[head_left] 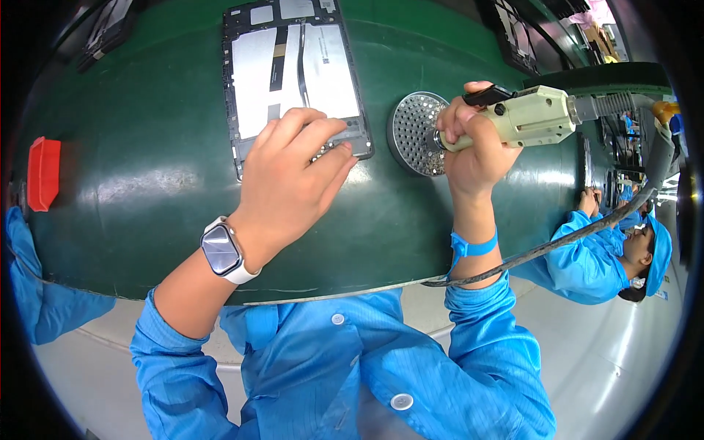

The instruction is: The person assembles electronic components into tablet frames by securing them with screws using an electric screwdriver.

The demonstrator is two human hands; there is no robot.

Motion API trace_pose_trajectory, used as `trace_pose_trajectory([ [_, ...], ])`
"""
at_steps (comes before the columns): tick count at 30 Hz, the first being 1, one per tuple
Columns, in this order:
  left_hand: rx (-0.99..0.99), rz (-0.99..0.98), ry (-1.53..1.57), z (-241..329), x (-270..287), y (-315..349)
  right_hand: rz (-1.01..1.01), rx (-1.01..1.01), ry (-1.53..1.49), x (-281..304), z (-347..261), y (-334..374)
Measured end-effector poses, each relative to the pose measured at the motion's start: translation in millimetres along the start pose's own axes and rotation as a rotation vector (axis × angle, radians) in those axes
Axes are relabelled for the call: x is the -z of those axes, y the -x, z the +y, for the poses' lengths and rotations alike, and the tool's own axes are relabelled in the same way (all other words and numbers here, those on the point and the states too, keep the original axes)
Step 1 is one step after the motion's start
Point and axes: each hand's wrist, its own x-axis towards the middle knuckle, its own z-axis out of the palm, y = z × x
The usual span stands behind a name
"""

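An opened tablet [334, 59] with a dark frame and white inner panels lies on the green table, left of centre. My left hand [293, 165] rests on its lower end, fingers spread and bent over the dark strip there, with the thumb partly hidden. A pale cream electric screwdriver [539, 117] is gripped in my right hand [473, 143], my fingers wrapped round its front end. The screwdriver's nose points left over a round metal dish [397, 139] full of small holes, which looks like a screw tray. Its bit is hidden by my fingers.
A red plastic bin [44, 174] stands at the left edge of the green table [147, 242]. The screwdriver's cable [572, 235] loops down on the right, past my right forearm. A co-worker in blue [587, 257] sits at the right; a blue sleeve [44, 293] shows at left.
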Motion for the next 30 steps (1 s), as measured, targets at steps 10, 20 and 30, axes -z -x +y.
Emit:
trace_pose_trajectory([
  [10, 0.023, -0.016, 0.036, -2, 2, 3, 0.01, -0.006, 0.017, -8, 0, 2],
  [20, -0.026, -0.061, -0.132, -2, 17, 23, -0.212, -0.063, -0.041, -69, -38, 6],
  [30, 0.002, -0.079, -0.006, -2, 19, 18, -0.244, -0.148, -0.043, -88, -15, 17],
])
